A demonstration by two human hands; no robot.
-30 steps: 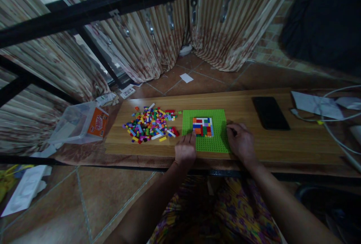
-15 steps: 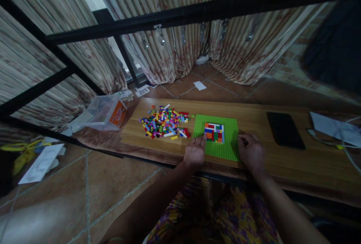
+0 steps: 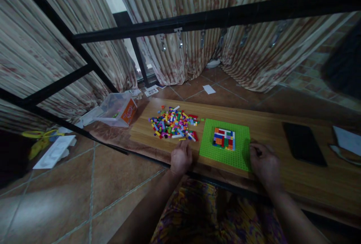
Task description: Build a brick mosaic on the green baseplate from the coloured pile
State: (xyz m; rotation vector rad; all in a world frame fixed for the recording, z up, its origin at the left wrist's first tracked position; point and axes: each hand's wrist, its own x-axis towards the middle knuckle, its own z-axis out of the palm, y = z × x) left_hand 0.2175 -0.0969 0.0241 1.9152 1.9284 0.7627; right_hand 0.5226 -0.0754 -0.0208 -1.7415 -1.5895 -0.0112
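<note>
Two hands are down on the counter [image 3: 270, 123] and we see them from above. Our left hand [image 3: 181, 157] rests knuckles up at the near edge, fingers curled loosely under and gripping nothing we can make out, just short of the loose brick pile [image 3: 174, 122] and beside the left edge of the green baseplate [image 3: 239, 153]. Our right hand [image 3: 264, 164] sits at the baseplate's right near corner, fingers bent and touching its edge; whether it pinches the plate or only steadies it, we cannot tell. On the baseplate, towards its far half, sits a small flat patch of coloured bricks [image 3: 224, 138], red, white, orange, blue and green. Left of the pile, off the end of the counter, a clear plastic tub [image 3: 117, 109] with an orange label lies tipped over. Well to the right lies a dark phone [image 3: 304, 144], with pale paper [image 3: 348, 140] beyond it. Striped curtains [image 3: 186, 48] hang behind the black frame bars [image 3: 225, 12].
</note>
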